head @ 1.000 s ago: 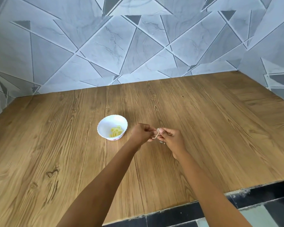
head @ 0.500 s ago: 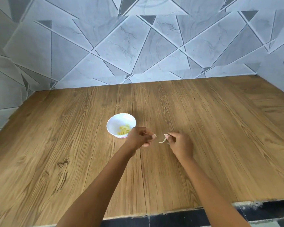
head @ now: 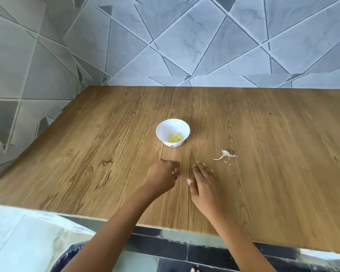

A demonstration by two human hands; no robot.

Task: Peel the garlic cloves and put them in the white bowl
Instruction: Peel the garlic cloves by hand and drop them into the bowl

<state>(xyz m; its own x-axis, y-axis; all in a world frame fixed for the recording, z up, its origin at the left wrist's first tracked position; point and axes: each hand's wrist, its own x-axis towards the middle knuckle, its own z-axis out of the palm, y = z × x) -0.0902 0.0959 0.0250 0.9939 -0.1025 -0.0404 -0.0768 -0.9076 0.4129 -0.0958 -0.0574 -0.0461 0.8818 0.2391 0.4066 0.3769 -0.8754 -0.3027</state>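
The white bowl (head: pixel 173 128) stands mid-table with several peeled yellowish garlic cloves (head: pixel 175 137) inside. To its right, papery garlic peel scraps (head: pixel 225 155) lie on the wood. My left hand (head: pixel 163 176) hovers low over the table in front of the bowl, fingers loosely curled, with nothing visible in them; motion blur softens it. My right hand (head: pixel 203 180) is beside it, fingers spread and straight, holding nothing, a little short of the peel.
The wooden table (head: pixel 273 154) meets a grey tiled wall (head: pixel 204 46) at the back and left. Its front edge (head: pixel 165 227) runs below my forearms, with dark floor tiles beneath.
The right hand has let go of the peel, which now lies on the table. Both hands have drawn back from the bowl. The camera has swung left and down.
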